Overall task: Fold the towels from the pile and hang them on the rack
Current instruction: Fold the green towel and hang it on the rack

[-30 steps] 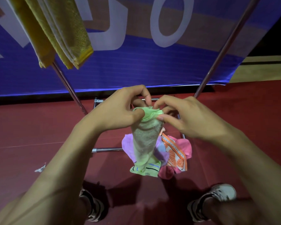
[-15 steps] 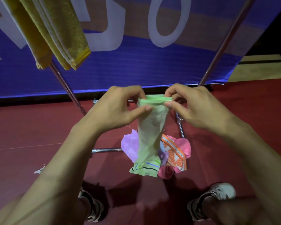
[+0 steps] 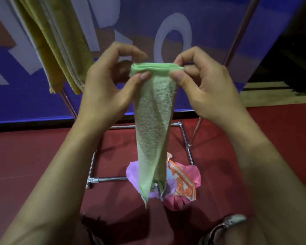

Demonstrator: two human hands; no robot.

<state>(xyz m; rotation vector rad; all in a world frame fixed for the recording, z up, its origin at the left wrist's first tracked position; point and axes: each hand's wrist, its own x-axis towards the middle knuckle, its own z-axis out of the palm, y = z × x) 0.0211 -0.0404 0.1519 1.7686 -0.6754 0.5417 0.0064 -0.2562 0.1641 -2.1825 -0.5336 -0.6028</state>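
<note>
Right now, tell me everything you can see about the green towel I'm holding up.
The green towel is pale green terry cloth with a smooth folded band along its top edge. It hangs lengthwise in the air, gathered narrow and tapering downward, with thin coloured stripes near its bottom end. The left hand pinches the top edge at one corner and the right hand pinches the other, stretching that edge level. Only the hands visibly touch it; its lower end dangles in front of the pile of towels on the floor.
</note>
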